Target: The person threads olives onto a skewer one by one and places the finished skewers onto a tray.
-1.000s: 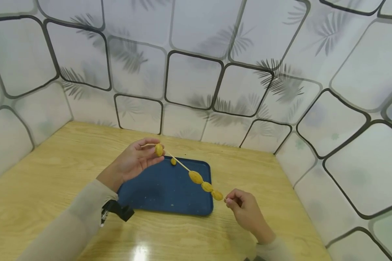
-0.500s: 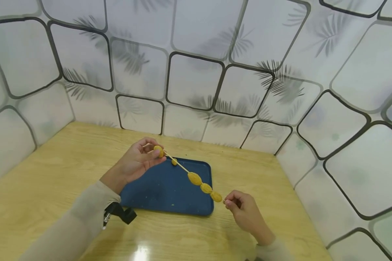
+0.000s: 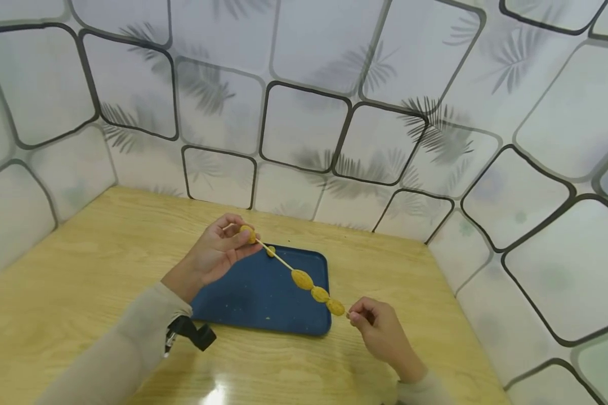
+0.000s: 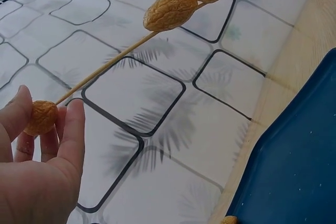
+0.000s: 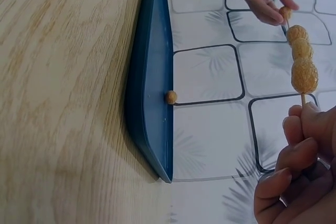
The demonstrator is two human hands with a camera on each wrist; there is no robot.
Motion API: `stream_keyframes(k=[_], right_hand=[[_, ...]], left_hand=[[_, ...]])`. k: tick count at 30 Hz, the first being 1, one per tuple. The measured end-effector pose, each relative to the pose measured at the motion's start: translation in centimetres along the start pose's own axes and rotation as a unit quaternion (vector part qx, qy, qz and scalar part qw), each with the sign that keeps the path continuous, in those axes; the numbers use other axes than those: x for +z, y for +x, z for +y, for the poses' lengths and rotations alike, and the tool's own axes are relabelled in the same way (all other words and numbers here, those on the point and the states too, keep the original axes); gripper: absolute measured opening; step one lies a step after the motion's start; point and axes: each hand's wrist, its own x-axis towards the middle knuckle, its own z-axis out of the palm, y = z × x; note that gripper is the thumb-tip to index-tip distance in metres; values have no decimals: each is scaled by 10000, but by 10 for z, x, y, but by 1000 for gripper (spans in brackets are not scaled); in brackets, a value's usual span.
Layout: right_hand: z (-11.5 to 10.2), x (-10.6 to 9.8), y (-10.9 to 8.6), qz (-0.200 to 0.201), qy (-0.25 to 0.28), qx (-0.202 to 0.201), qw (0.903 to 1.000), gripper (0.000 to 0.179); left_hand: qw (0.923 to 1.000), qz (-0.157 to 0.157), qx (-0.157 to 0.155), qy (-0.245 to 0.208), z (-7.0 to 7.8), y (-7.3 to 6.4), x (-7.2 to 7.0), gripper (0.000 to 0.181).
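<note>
Between the thumb and fingers of my left hand [image 3: 215, 253] is a golden-brown, wrinkled food ball [image 4: 41, 118], at the upper left end of a thin wooden skewer [image 4: 105, 69]. The skewer's tip meets this ball; how deep it goes in is hidden. Three similar pieces, the nearest to the left hand being a longer oval [image 3: 302, 279], sit close together on the skewer's lower right part. My right hand [image 3: 382, 332] pinches the bare end just below them. Everything on the skewer hangs above a blue tray [image 3: 253, 298].
One more golden ball [image 3: 271, 251] lies at the tray's far edge. The tray rests on a light wooden table [image 3: 263, 365]. Behind and to the right stands a patterned white wall covering [image 3: 304, 126] with dark outlines and leaf prints.
My left hand has shifted slightly to the right, and the ball in its fingers has turned and now meets the skewer's tip. The right hand has barely moved.
</note>
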Motion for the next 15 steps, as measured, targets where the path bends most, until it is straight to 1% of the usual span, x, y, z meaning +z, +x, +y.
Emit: stream_keyframes(k=[2,4,7,9,11,13,15], right_hand=[[0,0,0,-25,25,-14,10000,16],[0,0,1,-47,40,-21,10000,15],[0,0,1,-54,52,32,10000,15],[0,0,2,-31,62,132,9999,16],[0,-1,3,-1,59,242,9997,16],[0,-1,3,25,53,335,9994,16],[0,-1,4,40,26,394,9992,16]], left_hand=[[10000,14,55,-71,-1,-1,1,16],[9998,173,98,-99,-3,-2,3,16],[9980,613,149,-62,-7,-2,7,16],[9954,943,145,16,-9,-3,10,16],[9926,1200,136,101,-11,-3,12,13],[9910,1322,131,145,-12,-3,13,13],[9911,1313,161,147,-12,-3,14,14]])
